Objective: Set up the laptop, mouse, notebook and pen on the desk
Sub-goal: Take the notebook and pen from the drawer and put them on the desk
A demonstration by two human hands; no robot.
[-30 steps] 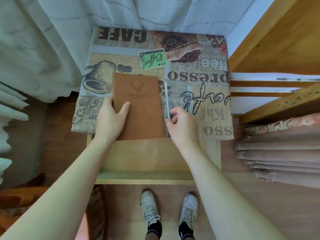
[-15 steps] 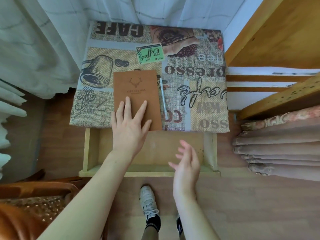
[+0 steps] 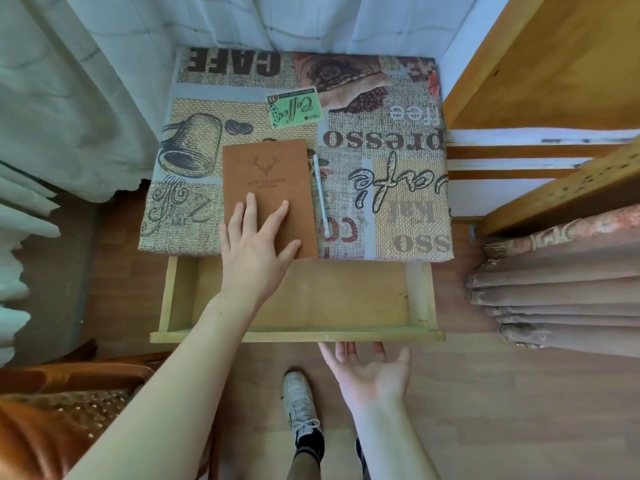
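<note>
Brown suede-like cover first: the notebook (image 3: 268, 195) lies flat on the desk (image 3: 398, 188), near its front edge, with the pen (image 3: 321, 194) just beside it on the right, parallel — a tidy writing pair. The left hand (image 3: 258, 244) rests on the cover with fingers straight and spread, likely steadying it. The right hand (image 3: 369, 370) is open, palm up, fingertips under the front lip of the pulled-out drawer (image 3: 298, 336) — probably to push it shut. No laptop or mouse is in view.

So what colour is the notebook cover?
Tan brown, with a stamped deer head, on the notebook; head view.
</note>
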